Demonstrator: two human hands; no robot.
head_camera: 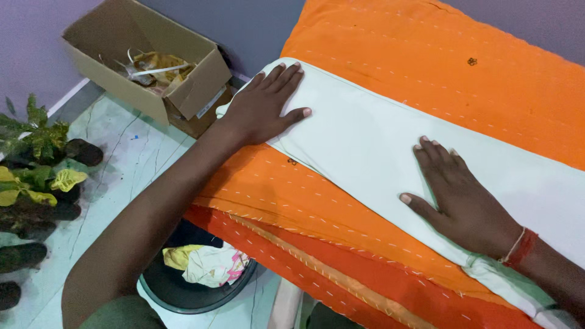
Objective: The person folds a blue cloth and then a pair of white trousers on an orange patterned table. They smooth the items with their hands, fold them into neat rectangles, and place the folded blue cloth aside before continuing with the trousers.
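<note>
Pale cloth (378, 146), folded into a long band, is seen laid across an orange quilt (487, 79) stitched with white running thread, running from about 10 o'clock to 4 o'clock in the view; the left hand (265, 106) is pressed flat on the cloth's far end at 11 o'clock, fingers spread and open, gripping nothing; the right hand (460, 198) is laid flat on the cloth toward 4 o'clock, palm down and fingers extended, with a red thread band (520, 248) worn at the wrist; both hands are kept well apart along the band; a striped edge of the cloth is seen at 5 o'clock by the right wrist; an open cardboard box (183, 91) of scraps is seen at 10 o'clock on the tiled floor (116, 158); leafy plants (36, 164) stand at 9 o'clock; a dark basin (177, 292) holding crumpled fabric sits at 7 o'clock beneath the quilt's edge.
</note>
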